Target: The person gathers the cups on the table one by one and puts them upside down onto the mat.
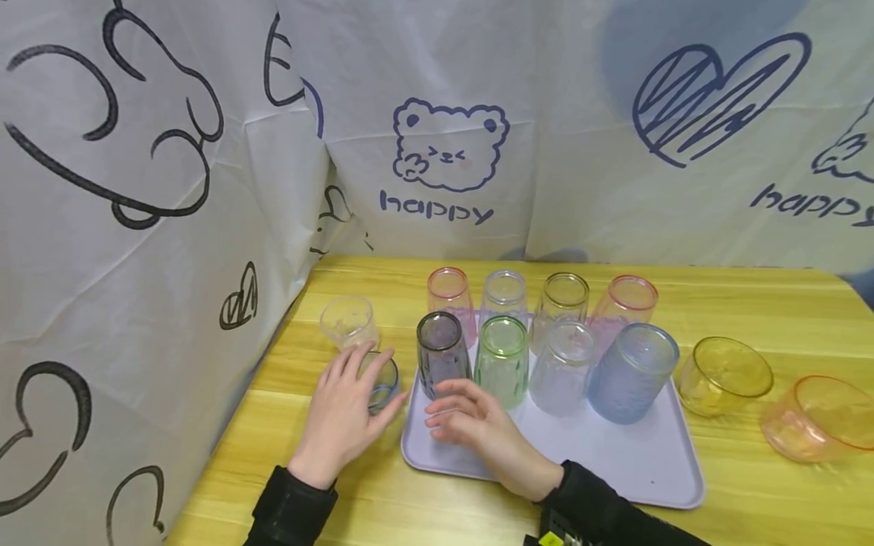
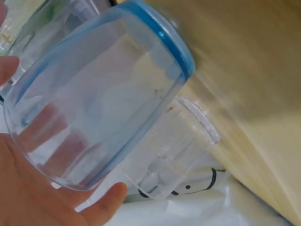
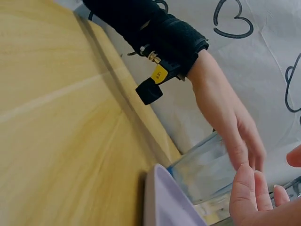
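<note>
My left hand [image 1: 348,409], its fingers spread, is over and beside a clear blue-rimmed glass [image 1: 387,387] left of the tray. In the left wrist view this glass [image 2: 99,99] stands with its thick blue rim on the table, and some fingers show through its wall. Whether they touch it I cannot tell. Over the front left of the lilac tray [image 1: 655,470], my right hand [image 1: 485,436] holds nothing, its fingers loosely bent. The dark grey glass [image 1: 442,353] stands just behind it. A green glass [image 1: 504,360] is beside that one.
Two rows of tinted glasses stand on the tray, among them a blue one [image 1: 631,371]. A short clear glass [image 1: 350,322] is behind my left hand. To the right of the tray are a yellow glass bowl [image 1: 724,379] and an orange one [image 1: 819,421]. White printed cloth hangs behind and left.
</note>
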The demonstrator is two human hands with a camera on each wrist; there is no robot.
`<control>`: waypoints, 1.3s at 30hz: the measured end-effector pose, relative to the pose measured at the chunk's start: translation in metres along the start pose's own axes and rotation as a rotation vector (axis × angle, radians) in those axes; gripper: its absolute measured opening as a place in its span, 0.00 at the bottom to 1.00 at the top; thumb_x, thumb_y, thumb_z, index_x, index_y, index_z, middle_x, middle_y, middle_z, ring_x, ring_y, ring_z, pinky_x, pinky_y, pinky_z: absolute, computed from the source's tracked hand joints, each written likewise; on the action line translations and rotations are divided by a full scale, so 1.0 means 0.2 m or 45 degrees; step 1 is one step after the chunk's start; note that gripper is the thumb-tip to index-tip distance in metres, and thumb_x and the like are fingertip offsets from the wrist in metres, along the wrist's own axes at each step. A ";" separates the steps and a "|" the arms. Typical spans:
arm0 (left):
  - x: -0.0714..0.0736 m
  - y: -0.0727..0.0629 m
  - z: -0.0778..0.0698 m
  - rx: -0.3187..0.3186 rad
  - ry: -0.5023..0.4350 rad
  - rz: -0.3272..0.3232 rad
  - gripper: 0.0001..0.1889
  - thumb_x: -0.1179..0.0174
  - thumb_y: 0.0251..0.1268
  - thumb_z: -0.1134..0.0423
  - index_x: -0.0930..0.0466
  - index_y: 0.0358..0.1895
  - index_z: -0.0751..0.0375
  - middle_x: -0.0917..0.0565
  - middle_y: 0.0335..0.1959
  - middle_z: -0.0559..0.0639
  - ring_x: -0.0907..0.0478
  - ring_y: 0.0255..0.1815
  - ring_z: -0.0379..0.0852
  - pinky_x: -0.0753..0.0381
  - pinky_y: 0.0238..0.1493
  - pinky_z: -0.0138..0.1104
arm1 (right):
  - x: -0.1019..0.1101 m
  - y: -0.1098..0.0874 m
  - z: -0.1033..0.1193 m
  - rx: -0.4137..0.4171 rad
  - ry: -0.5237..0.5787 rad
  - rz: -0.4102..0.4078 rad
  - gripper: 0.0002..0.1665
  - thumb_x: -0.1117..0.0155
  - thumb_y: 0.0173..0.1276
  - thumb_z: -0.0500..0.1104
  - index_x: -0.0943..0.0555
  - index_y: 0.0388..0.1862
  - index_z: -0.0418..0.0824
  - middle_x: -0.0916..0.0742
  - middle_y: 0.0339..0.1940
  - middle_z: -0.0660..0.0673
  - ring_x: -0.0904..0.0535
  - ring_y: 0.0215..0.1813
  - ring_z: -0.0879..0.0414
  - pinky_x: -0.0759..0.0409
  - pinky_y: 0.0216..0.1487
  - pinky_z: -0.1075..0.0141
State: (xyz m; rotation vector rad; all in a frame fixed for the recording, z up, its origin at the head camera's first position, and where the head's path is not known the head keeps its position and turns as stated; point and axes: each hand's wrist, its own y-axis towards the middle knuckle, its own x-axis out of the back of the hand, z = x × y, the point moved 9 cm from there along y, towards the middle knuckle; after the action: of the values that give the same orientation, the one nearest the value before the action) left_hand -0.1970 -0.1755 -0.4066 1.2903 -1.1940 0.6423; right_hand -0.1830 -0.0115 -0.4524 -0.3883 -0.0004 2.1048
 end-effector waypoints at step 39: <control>0.08 -0.04 -0.06 0.071 -0.056 -0.176 0.24 0.33 0.61 0.48 0.19 0.60 0.50 0.20 0.58 0.54 0.21 0.57 0.59 0.15 0.28 0.47 | 0.03 0.00 -0.01 0.151 -0.105 -0.071 0.27 0.44 0.66 0.31 0.34 0.64 0.27 0.19 0.54 0.30 0.16 0.51 0.57 0.16 0.54 0.68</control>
State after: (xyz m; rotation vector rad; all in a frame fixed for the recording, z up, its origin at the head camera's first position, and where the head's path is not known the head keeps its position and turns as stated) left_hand -0.1811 -0.1702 -0.3926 1.4266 -1.1181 0.5523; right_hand -0.1857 -0.0078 -0.4562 -0.2281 0.0648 2.0529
